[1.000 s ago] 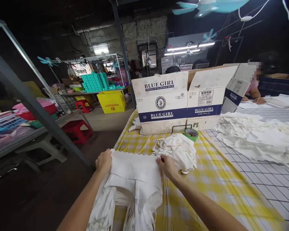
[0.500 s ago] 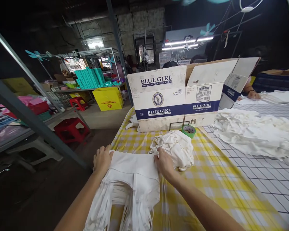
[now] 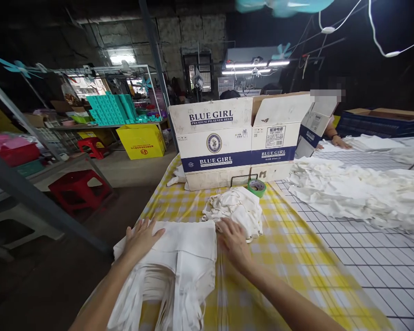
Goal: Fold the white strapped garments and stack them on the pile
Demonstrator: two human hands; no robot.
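Observation:
A thick stack of white cloth pieces (image 3: 193, 239) with long dangling straps lies on the yellow checked tablecloth (image 3: 279, 257). My left hand (image 3: 143, 239) rests on the stack's upper left part, fingers spread and palm down. Just past the stack's right edge is my right hand (image 3: 235, 243), its fingers stretched out and apart, holding nothing. Its fingertips are at the near side of a crumpled heap of white cloth (image 3: 238, 207); whether they touch it I cannot tell. Behind the heap sits a roll of green tape (image 3: 256, 187).
An open Blue Girl beer carton (image 3: 221, 142) stands across the far end of the table. To the right, loose white cloth (image 3: 359, 193) covers part of a grid-patterned surface (image 3: 338, 253). Another person's hand (image 3: 341, 141) lies beyond. Red stools (image 3: 81, 188) stand on the left.
My left hand has gone from the stack's upper left edge to lying flat on top. The right hand has come off the stack's right edge. The view has turned slightly right.

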